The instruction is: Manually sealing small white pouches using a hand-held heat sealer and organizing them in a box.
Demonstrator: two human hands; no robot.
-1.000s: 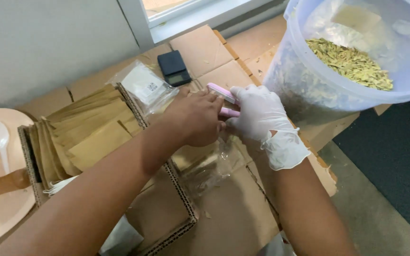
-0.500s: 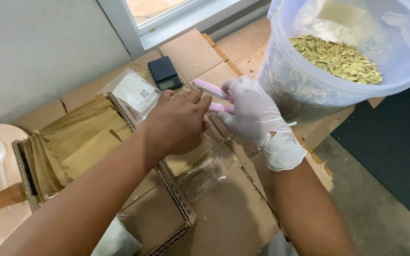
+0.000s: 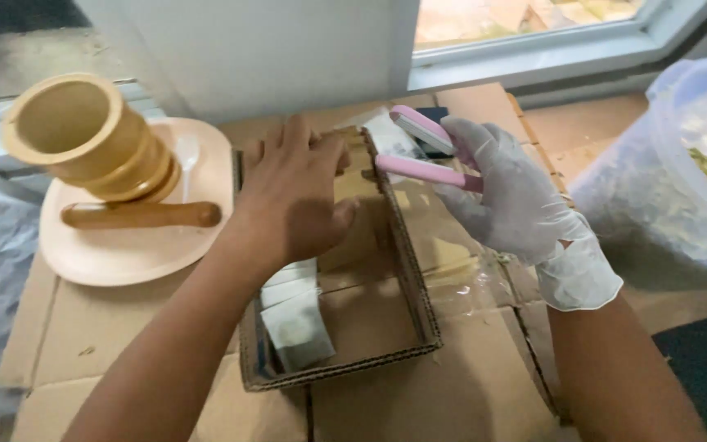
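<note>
Left hand (image 3: 296, 196) laid flat in cardboard box (image 3: 337, 360), empty | right hand (image 3: 517, 205) clamped on pink sealer (image 3: 427, 168), possibly a clip | long axis leftward, toward the left hand.

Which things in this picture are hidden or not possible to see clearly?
- Head view: the left hand covers the brown packets under it in the cardboard tray.
- The pink hinged tool is partly hidden in the gloved right hand; its rear end cannot be seen.
- The plastic tub is cut off by the right edge.
- A dark object behind the tool is mostly hidden.
</note>
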